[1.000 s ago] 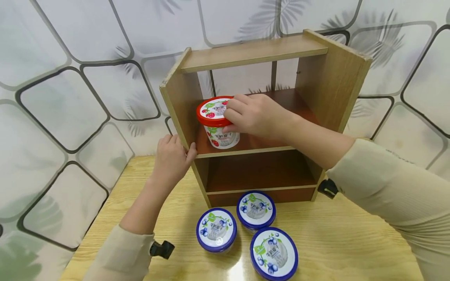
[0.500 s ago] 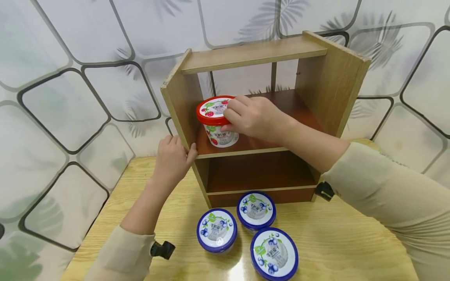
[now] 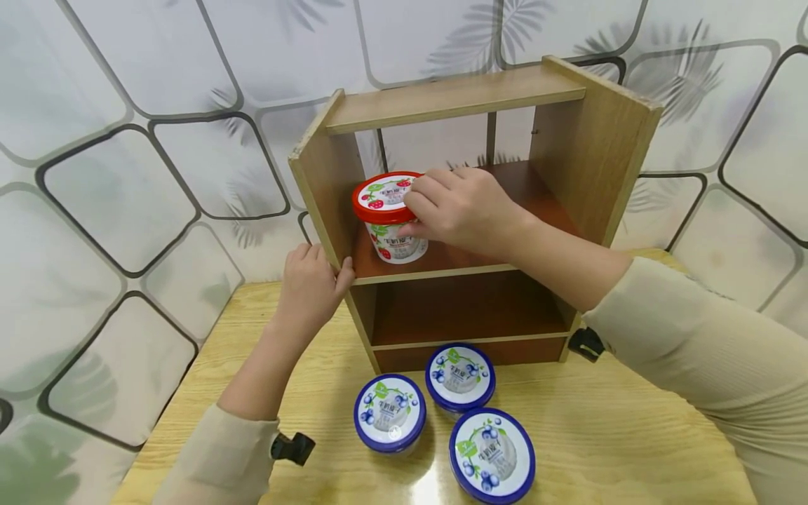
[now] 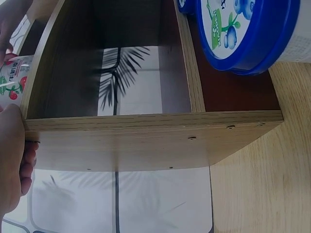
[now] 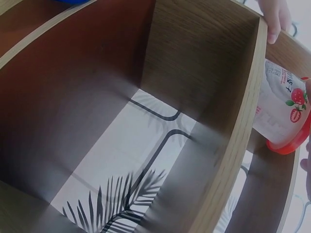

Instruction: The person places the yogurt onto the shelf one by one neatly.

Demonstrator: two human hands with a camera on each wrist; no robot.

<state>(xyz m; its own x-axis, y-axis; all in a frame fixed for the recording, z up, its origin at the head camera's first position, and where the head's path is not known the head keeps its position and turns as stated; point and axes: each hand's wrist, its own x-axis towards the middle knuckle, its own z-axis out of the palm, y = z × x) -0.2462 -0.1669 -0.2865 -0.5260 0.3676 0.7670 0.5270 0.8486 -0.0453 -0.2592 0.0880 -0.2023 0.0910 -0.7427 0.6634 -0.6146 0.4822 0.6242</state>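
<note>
Where the upper compartment of the low, light-brown wooden cabinet meets its left side panel, a round white tub with a red-rimmed lid stands upright near that panel, above the red-brown shelf; whether its base bears on the shelf cannot be told. The right hand grasps this tub from its right side, thumb below the rim and fingers over the lid. The left hand clasps the front edge of the left side panel, thumb on the inner side. Lid and wall of the tub carry dark Chinese characters beginning 牛奶 ("milk"), with printed strawberries and a green leaf-shaped emblem. On the pale wood-grain table, before the cabinet, stand three round blue-rimmed tubs: left, rear and front. Their white lids bear the same leading characters, blueberry prints and a green emblem; the finer lettering is too small to read.
</note>
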